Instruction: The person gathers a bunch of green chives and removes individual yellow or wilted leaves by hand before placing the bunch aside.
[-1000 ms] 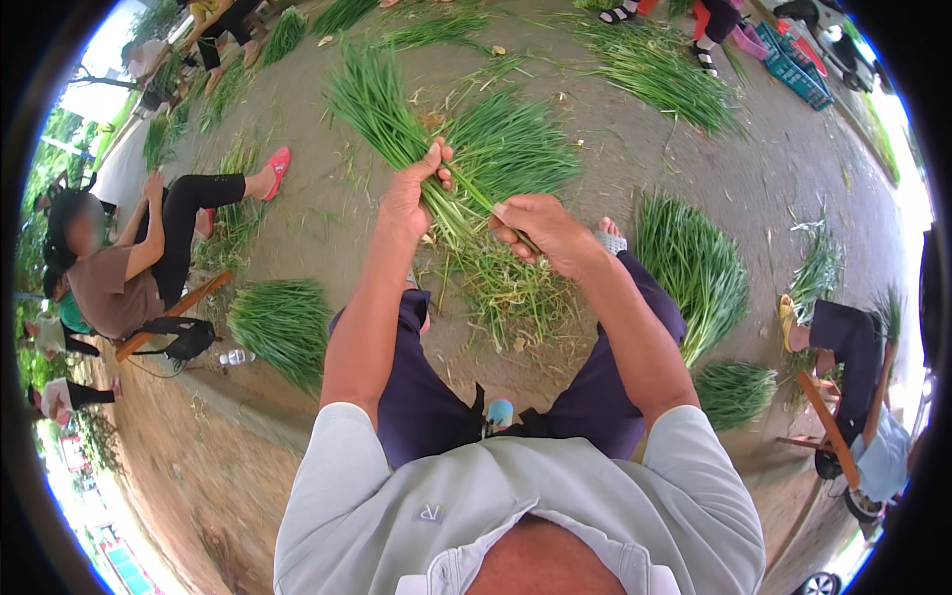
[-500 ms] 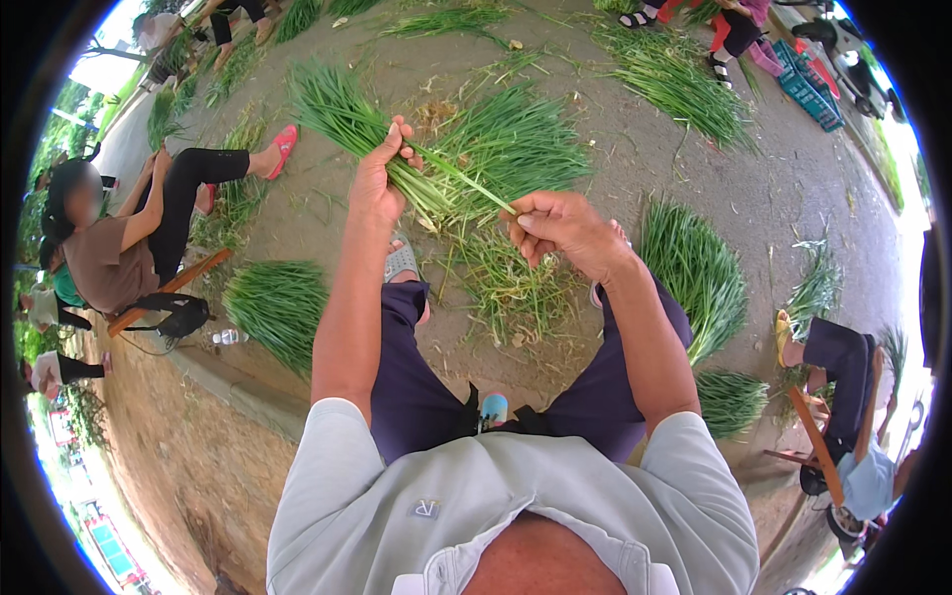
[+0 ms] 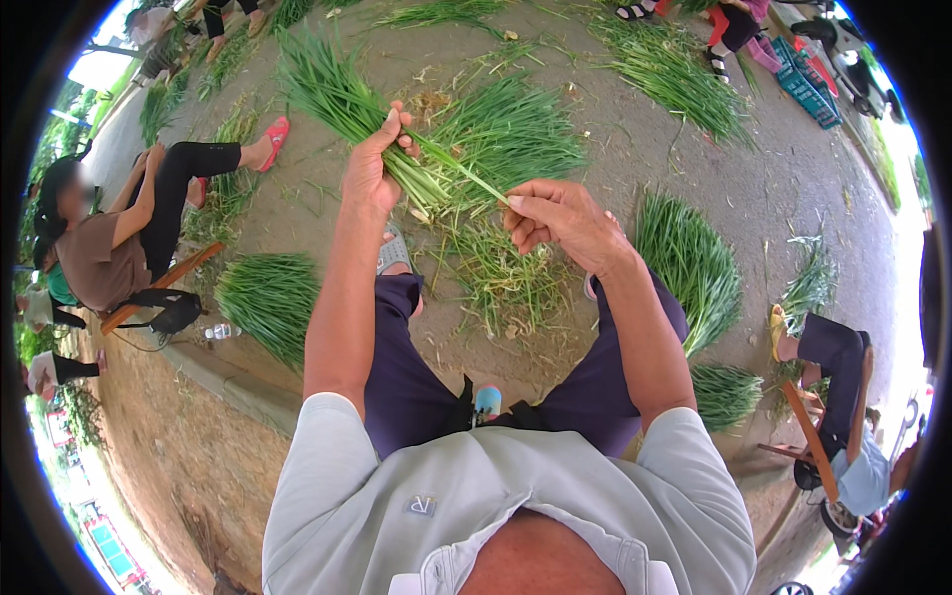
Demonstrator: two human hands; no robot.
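My left hand [image 3: 373, 169] is wrapped round a bunch of long green chives [image 3: 332, 89], pale stem ends pointing down and right. One chive stalk [image 3: 464, 171] runs out from that bunch toward my right hand [image 3: 563, 223]. Thumb and forefinger of the right hand pinch its pale end; the other fingers are curled. Beneath and beyond both hands lies a broad pile of chives [image 3: 521, 139]. Loose yellowish-green trimmings [image 3: 511, 283] are scattered on the ground between my feet.
A chive heap [image 3: 266, 302] lies at my left, with a plastic bottle [image 3: 222, 331] near it. At my right are two more heaps, one larger [image 3: 689, 263], one smaller [image 3: 724, 395]. People sit on both sides; a teal crate [image 3: 805, 84] stands far right.
Both hands keep their grips and have shifted only slightly. The stalk still spans between them. The whole view has moved a little, and the seated person at left has changed arm position slightly.
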